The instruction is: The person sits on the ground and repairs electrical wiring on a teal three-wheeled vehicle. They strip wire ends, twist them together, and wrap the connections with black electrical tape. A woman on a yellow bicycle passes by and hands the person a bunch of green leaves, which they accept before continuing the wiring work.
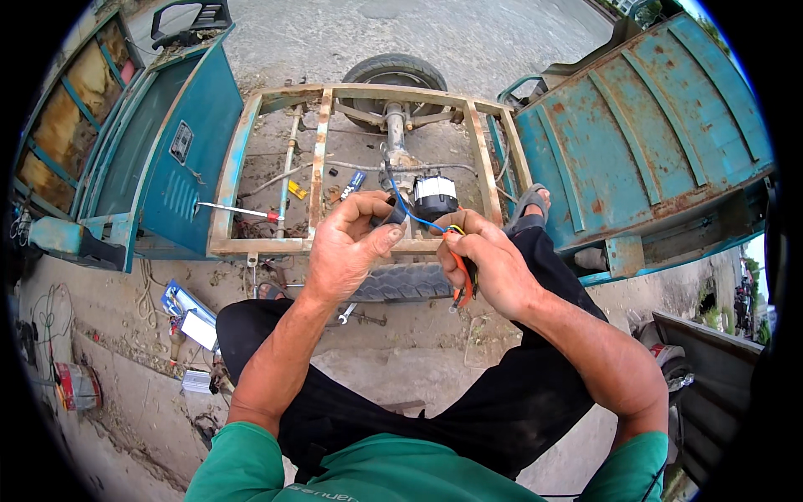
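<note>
My left hand (347, 238) is closed, thumb against fingers, around a small black piece (391, 215) that looks like a roll of electrical tape, partly hidden by the fingers. My right hand (493, 259) pinches a bundle of wires (460, 289), orange, yellow and black, whose ends hang below the palm. A blue wire (401, 201) runs from the axle area down between my hands to the right fingertips. Just beyond them sits a round black and silver motor (436, 197) on the axle (396, 134).
A rusty frame (318, 167) surrounds the axle, with a wheel (393, 75) at the far side and a tyre (400, 283) below my hands. Teal body panels stand at left (180, 159) and right (644, 117). A screwdriver (242, 211), a wrench (347, 314) and a red bucket (78, 386) lie about.
</note>
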A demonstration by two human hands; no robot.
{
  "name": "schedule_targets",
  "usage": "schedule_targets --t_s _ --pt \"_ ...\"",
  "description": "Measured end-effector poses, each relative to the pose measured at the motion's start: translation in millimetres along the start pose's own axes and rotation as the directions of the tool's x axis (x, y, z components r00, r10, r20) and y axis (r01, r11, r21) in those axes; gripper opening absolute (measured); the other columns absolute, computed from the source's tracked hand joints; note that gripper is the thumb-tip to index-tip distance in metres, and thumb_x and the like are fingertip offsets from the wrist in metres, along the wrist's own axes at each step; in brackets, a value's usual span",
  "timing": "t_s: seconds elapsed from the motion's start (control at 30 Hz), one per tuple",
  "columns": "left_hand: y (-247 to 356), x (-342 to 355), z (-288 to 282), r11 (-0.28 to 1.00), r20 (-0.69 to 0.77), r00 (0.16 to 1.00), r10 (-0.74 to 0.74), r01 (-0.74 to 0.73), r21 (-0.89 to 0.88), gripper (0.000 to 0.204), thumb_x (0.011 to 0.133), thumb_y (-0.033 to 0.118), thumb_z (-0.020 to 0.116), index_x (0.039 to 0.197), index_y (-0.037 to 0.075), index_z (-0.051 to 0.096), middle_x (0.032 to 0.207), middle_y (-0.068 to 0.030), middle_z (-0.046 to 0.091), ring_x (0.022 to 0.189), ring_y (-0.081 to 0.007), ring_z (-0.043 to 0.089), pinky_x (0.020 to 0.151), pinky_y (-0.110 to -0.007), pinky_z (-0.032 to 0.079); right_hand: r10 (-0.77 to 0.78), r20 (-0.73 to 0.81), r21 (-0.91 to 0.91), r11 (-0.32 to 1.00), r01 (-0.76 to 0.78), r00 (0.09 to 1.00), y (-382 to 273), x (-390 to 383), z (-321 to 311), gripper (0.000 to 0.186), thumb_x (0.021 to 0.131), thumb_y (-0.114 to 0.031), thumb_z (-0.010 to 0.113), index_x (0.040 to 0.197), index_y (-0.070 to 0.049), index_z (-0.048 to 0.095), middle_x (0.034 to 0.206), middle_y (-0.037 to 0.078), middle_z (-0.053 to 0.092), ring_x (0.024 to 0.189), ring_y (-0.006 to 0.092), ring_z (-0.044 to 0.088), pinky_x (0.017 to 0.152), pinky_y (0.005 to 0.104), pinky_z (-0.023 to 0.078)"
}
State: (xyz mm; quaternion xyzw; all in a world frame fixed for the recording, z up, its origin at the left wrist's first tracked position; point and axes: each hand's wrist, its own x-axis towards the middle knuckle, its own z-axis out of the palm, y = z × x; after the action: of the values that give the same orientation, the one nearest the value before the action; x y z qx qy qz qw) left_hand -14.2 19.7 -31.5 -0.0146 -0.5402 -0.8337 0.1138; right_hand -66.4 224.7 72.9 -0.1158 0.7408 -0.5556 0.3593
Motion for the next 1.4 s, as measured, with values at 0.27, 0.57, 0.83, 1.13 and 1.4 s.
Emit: schedule_targets --t_s 0.27,0.57,0.83,1.13,1.4 --pt "-0.2 -3.8 14.6 0.998 0.098 0.994 0.047 -0.05 0.026 0.032 0.087 0.0 0.076 0.113 -0.002 0.06 0.128 -0.0111 0.054 0.113 -0.0158 0.06 0.096 -0.03 0.053 -0.115 -0.03 -0.032 0.993 0.114 0.993 1.1 1.4 5.3 0.042 0.104 -0.02 0.052 0.136 0.005 0.045 0.089 0.004 0.058 0.072 0.0087 0.052 0.067 0.0256 0.047" --pt "4.1 -2.0 8.6 0.961 0.216 0.96 0.179 -0.218 0.171 0.025 0.08 -0.003 0.077 0.102 0.002 0.065 0.129 -0.0126 0.059 0.111 -0.0195 0.064 0.088 -0.033 0.057 -0.155 0.028 -0.085 0.984 0.156 0.988 0.7 1.9 7.0 0.043 0.106 -0.031 0.056 0.134 0.0 0.045 0.09 0.004 0.06 0.071 0.0068 0.055 0.056 0.0213 0.049" --pt "3.7 2.8 4.4 0.883 0.316 0.902 0.293 -0.382 0.273 0.027 0.075 -0.002 0.079 0.096 0.005 0.064 0.124 -0.0132 0.063 0.108 -0.0207 0.063 0.085 -0.034 0.054 -0.157 -0.006 -0.103 0.982 0.156 0.988 -0.3 -0.8 5.1 0.03 0.105 -0.021 0.057 0.128 -0.001 0.054 0.087 0.003 0.062 0.07 0.0075 0.054 0.065 0.0256 0.049" --pt "0.8 -1.7 6.0 0.975 0.288 0.939 0.189 -0.215 0.062 0.021 0.084 0.004 0.077 0.1 0.001 0.064 0.131 -0.014 0.058 0.11 -0.0198 0.063 0.088 -0.033 0.055 -0.221 -0.057 -0.183 0.961 0.207 0.974 0.7 0.1 4.5 0.024 0.103 -0.018 0.06 0.12 -0.002 0.058 0.085 0.004 0.065 0.07 0.0078 0.058 0.064 0.0264 0.05" --pt "-2.3 -7.6 7.8 0.946 0.289 0.955 -0.071 0.156 -0.283 0.027 0.094 0.018 0.073 0.111 -0.003 0.066 0.116 -0.0117 0.066 0.1 -0.0191 0.067 0.085 -0.032 0.054 -0.531 -0.143 -0.564 0.737 0.372 0.835 11.0 8.4 4.9 0.023 0.097 -0.011 0.063 0.117 -0.001 0.059 0.085 0.017 0.07 0.074 0.0281 0.068 0.071 0.0394 0.053"
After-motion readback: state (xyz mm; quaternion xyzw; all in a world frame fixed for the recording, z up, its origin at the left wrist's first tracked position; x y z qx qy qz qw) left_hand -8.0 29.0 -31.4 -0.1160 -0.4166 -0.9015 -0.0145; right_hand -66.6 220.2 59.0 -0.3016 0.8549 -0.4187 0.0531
